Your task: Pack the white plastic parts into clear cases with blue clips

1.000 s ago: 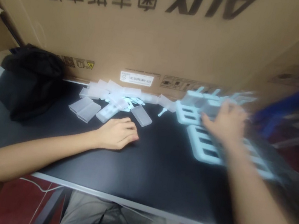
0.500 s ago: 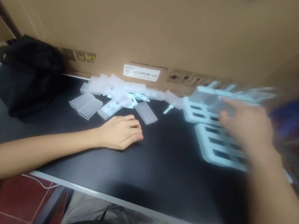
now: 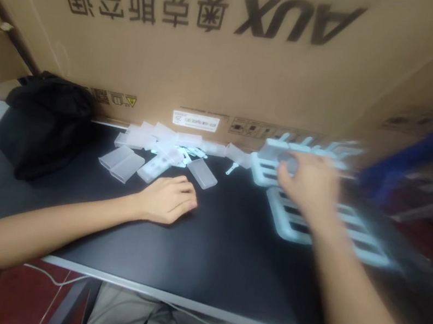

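Note:
My left hand (image 3: 167,200) rests on the black table (image 3: 202,248), fingers curled loosely under, holding nothing that I can see. Just beyond it lies a pile of clear plastic cases (image 3: 161,147) with small white parts among them. My right hand (image 3: 310,186) is smeared by motion and hovers over pale slotted plastic trays (image 3: 293,224) at the right. Its fingers reach toward the upper tray (image 3: 268,162); whether they grip it is unclear.
A large cardboard box (image 3: 219,46) with dark lettering stands along the table's back edge. A black bag (image 3: 42,122) sits at the left. A blurred blue object (image 3: 422,146) is at the far right. The table's front edge runs near my lap.
My right hand has swung back left over the trays. The view tilted down then up again. My left hand has stayed put.

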{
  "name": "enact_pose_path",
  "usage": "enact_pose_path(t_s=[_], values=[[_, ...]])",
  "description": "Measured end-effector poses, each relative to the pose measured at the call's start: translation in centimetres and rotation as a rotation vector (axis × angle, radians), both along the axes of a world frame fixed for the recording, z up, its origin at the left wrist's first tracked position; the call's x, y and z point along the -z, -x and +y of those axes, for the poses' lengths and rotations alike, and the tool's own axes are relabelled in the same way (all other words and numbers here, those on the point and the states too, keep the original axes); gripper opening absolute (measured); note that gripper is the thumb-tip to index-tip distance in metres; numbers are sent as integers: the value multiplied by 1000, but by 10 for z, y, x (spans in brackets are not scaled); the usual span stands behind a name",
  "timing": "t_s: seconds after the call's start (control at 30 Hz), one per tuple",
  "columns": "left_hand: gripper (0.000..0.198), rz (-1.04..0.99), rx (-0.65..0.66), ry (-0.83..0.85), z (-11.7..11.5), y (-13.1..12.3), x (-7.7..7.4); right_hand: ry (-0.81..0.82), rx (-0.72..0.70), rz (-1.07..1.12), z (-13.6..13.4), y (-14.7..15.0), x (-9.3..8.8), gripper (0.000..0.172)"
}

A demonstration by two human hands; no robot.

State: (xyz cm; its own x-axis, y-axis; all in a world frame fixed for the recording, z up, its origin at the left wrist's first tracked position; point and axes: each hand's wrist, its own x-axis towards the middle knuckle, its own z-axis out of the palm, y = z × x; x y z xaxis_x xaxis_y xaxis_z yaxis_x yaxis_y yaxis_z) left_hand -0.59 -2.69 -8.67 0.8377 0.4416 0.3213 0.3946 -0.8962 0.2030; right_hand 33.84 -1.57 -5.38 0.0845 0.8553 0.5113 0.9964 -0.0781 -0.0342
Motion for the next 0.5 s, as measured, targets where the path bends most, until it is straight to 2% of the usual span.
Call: enact_pose_path(t_s=[0.1,0.17,0.3,0.5], values=[[41,11,-4,-3,-1,-1,-1,28,-212,2,16,15,19,58],[39,17,-18,-2,-1,-2,-3,70,-292,-25,25,23,32,60],[39,43,-22,-1,-1,-4,-4,168,-336,-78,31,27,45,58],[38,-6,-52,-1,0,-5,-2,192,-312,-143,31,25,43,52]])
